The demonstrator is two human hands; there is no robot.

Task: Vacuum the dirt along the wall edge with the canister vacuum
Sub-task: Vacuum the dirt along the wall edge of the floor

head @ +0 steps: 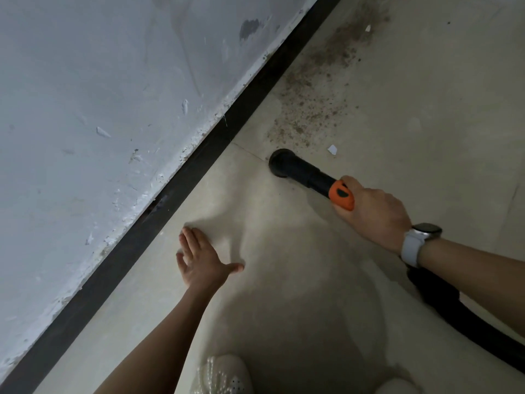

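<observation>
head view is showing a person's right hand gripping the orange collar of a black plastic vacuum nozzle tube, fingers curling round it. the tube is slanting down to the left, and its round black mouth is sitting at the pale beige tiled floor, just below the lower end of a band of brown speckled dirt. that dirt is lying along the floor beside the black skirting strip, spreading up toward the top of the frame, where it is looking darker and denser. a small white scrap is lying just right of the nozzle mouth, and another white scrap is sitting higher up in the dirt. a black ribbed hose is running from under the right wrist down to the right edge. a white-strapped wristwatch is sitting on the right wrist. the left hand is spreading open with fingers straight, holding nothing, over the floor near the skirting, well apart from the nozzle; whether it is touching the floor cannot be told. the scuffed pale grey wall is filling the upper left, its paint chipping along the skirting. a white beaded shoe is showing at the bottom edge.
</observation>
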